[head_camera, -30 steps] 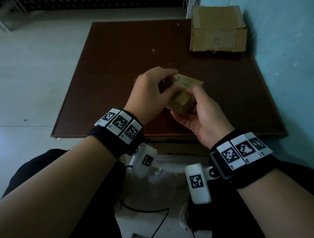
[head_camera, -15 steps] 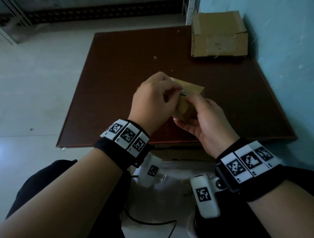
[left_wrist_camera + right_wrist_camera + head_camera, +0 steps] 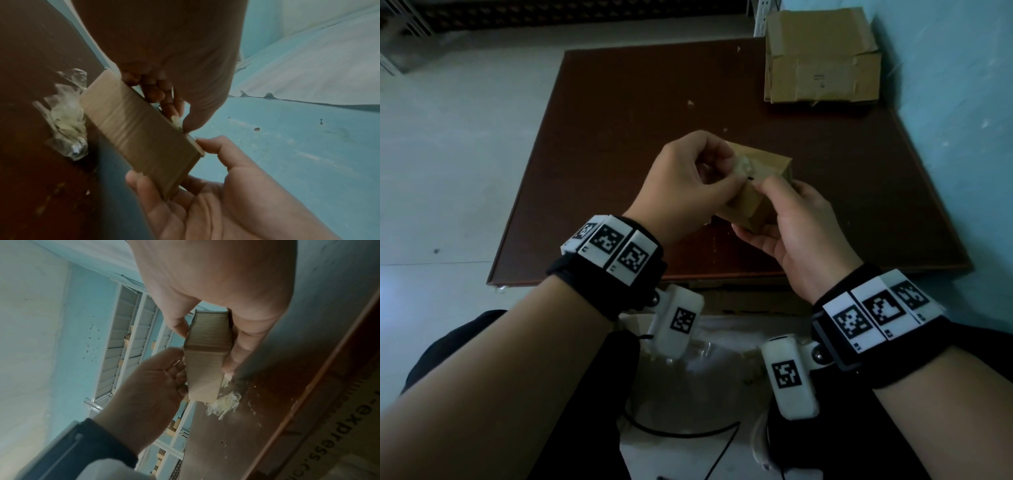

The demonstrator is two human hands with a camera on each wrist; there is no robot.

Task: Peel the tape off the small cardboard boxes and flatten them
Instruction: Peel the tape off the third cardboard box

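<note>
Compared with a second ago, we've stopped just fumbling at the top edge: our left hand [image 3: 688, 178] now has thumb and forefinger pinched together on a small pale wad of lifted tape [image 3: 745, 168] on the top face of the small cardboard box [image 3: 753, 202], where half a second back the fingers covered that face and no tape showed. The box has also tilted a bit more toward us. Our right hand [image 3: 801, 233] is clamped on the box from below and the right side, fingers curled under, thumb tip pressed on the top edge just beside the tape pinch. The box is held in the air over the middle of the brown table [image 3: 592, 137], touching nothing but our hands. Left wrist view shows a glossy tape band running down the box side, so that strip is not off yet. Read: the peel on this box has properly started, the tape end is free, flattening not begun. A crumpled ball of clear tape [image 3: 65, 116] lies on the table under the hands, likely strips already removed. A larger cardboard box [image 3: 822, 58] sits at the far right corner, well apart, against the blue wall [image 3: 955, 102]. Risk: the tape may tear short if we yank it.
</note>
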